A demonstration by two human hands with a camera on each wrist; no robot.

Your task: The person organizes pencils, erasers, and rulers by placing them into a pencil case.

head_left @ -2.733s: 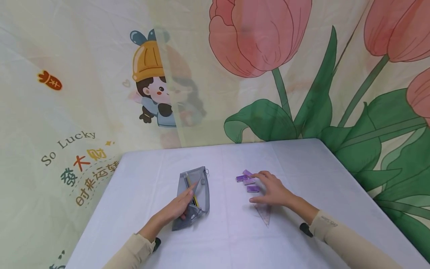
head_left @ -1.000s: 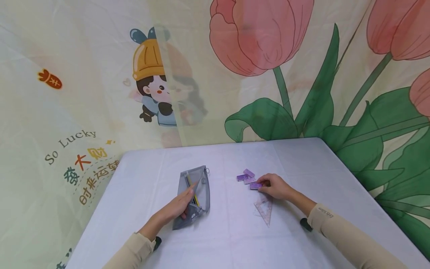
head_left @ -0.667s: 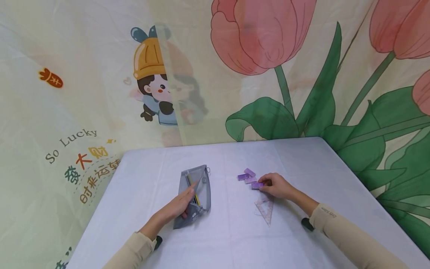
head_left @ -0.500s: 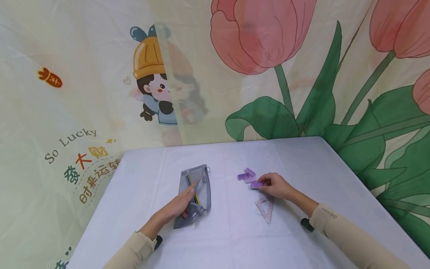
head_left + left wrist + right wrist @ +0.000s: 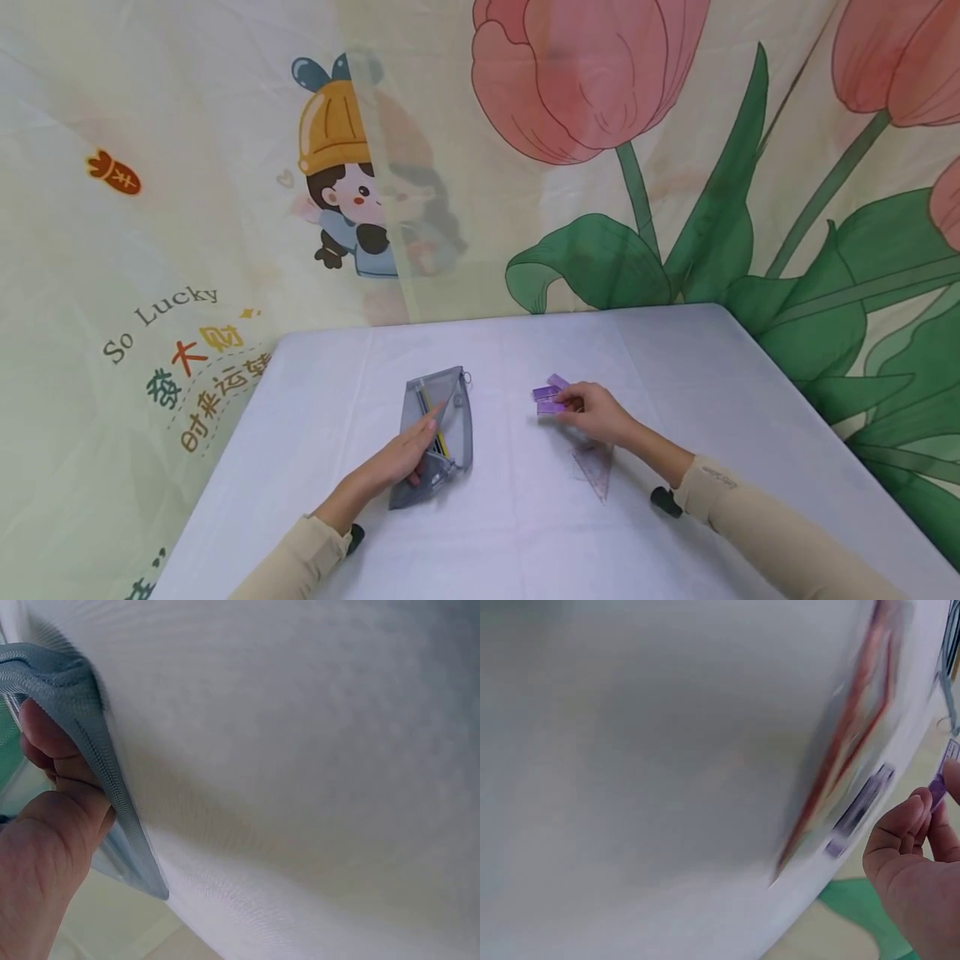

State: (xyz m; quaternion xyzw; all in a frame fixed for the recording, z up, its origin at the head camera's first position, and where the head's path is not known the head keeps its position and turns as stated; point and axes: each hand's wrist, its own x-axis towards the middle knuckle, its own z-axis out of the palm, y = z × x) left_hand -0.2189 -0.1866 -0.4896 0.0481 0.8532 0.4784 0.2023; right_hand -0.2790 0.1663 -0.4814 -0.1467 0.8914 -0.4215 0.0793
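Note:
A grey mesh pencil pouch (image 5: pixel 438 425) lies on the white table (image 5: pixel 510 517), with a yellow pencil showing through it. My left hand (image 5: pixel 417 454) grips the pouch's near edge; in the left wrist view my left hand (image 5: pixel 52 787) has fingers curled round the zipper edge of the pouch (image 5: pixel 97 765). My right hand (image 5: pixel 570 407) pinches a small purple eraser (image 5: pixel 551 408) just above the table. Other purple erasers (image 5: pixel 547 388) lie right behind it. In the right wrist view the eraser (image 5: pixel 938 789) shows at my right hand's (image 5: pixel 930 802) fingertips.
A clear triangle ruler (image 5: pixel 592 467) lies flat on the table just below my right wrist; the ruler (image 5: pixel 855 742) is blurred in the right wrist view. A cloth backdrop (image 5: pixel 600 167) printed with tulips and a cartoon figure hangs behind the table's far edge.
My right hand, earlier spread flat over the erasers, has closed on one eraser and carried it a little to the left. The left hand and pouch have stayed put.

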